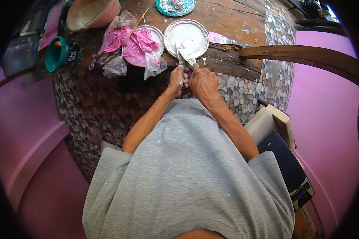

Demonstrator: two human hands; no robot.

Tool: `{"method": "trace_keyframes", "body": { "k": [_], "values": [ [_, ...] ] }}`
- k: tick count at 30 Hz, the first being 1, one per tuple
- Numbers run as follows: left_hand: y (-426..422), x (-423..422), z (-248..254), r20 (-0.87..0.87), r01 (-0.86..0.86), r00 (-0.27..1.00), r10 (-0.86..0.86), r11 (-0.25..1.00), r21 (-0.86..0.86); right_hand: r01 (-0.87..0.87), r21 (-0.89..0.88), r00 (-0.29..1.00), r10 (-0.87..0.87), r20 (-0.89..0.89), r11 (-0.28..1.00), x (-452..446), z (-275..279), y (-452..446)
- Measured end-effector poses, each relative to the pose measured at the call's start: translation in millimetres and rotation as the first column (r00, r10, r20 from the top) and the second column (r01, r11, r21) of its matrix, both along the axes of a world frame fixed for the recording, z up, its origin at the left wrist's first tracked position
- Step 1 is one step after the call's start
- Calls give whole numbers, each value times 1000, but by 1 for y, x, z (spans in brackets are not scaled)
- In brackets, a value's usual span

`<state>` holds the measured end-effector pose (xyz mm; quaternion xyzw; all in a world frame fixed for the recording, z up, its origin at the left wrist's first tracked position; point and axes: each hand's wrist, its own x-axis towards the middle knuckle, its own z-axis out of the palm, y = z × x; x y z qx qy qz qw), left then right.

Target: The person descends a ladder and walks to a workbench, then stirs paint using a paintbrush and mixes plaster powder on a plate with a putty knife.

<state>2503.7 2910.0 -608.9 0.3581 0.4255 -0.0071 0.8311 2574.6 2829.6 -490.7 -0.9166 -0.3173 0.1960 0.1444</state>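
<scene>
My left hand (175, 81) is closed around the handle of a narrow putty knife (181, 59). Close beside it, my right hand (204, 81) grips a second, wider putty knife (188, 55). Both blades point away from me and are smeared with white paste; they meet or overlap over the near part of a round white lid (186, 30). The lid's raised rim is crusted with the same paste. It lies at the near edge of a brown wooden table (231, 22).
Pink plastic bags (139, 44) and a thin stick (136, 26) lie on another white lid left. Nearby are a green tub (56, 55), a reddish bucket (92, 14) and a teal lid (175, 6). Right are a paste-smeared scraper (227, 40) and a curved wooden bar (303, 57).
</scene>
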Motion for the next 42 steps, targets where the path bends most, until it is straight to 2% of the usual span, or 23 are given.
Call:
{"method": "trace_keyframes", "body": {
  "k": [2,5,8,10,11,13,17,21,26,30,32,33,35,36,38,39,40,41,42],
  "values": [
    [-1,1,0,6,-14,1000,14,999,-37,-2,-7,1000,2,-10,1000,3,-2,3],
    [-5,2,-5,8,-19,1000,19,1000,18,-30,29,997,28,68,999,11,-19,14],
    [-6,-1,-13,126,-50,991,40,996,79,-49,14,996,48,79,999,5,-5,16],
    [-11,-2,-18,55,-58,997,54,995,80,-48,-59,997,45,-59,997,4,7,14],
    [-14,-4,-22,29,-61,998,59,995,77,-50,-67,997,45,-63,997,4,6,16],
    [-13,-5,-27,74,-77,995,72,995,71,-86,-31,996,86,22,996,12,3,26],
    [-12,-4,-35,168,-66,985,43,989,134,-65,24,996,64,57,998,3,-3,18],
    [-17,-4,-36,122,-93,990,69,973,211,-30,17,998,29,55,999,2,-27,20],
    [-8,-6,-43,102,-77,993,58,978,195,-100,4,994,100,52,995,-4,11,29],
    [-9,-8,-38,160,-123,983,89,968,218,-127,-42,991,129,27,991,-2,-2,35],
    [-1,-14,-26,80,30,995,-52,968,248,-111,-12,992,112,65,994,-6,0,34],
    [0,-12,-30,89,32,994,-56,968,248,-103,20,990,100,100,995,-7,0,34],
    [-3,-9,-42,196,-67,981,10,956,287,-72,22,988,68,141,997,-15,-19,32],
    [-4,-7,-44,203,-68,979,9,956,286,-46,30,984,40,174,999,-18,-32,32],
    [-4,-7,-38,280,-74,959,30,986,147,-7,32,983,1,185,999,-12,-35,39],
    [-1,-7,-35,315,-77,948,47,994,82,-55,-2,981,54,189,999,-7,-35,43],
    [-1,-8,-32,316,-81,948,49,993,89,-100,-37,976,105,189,994,-5,-26,49],
    [-5,-8,-28,295,-85,955,21,975,205,-110,-61,986,117,120,992,-4,-13,51],
    [-7,-9,-24,274,-88,962,-3,944,319,-113,-56,985,119,124,992,-8,-5,50]
  ]
}}
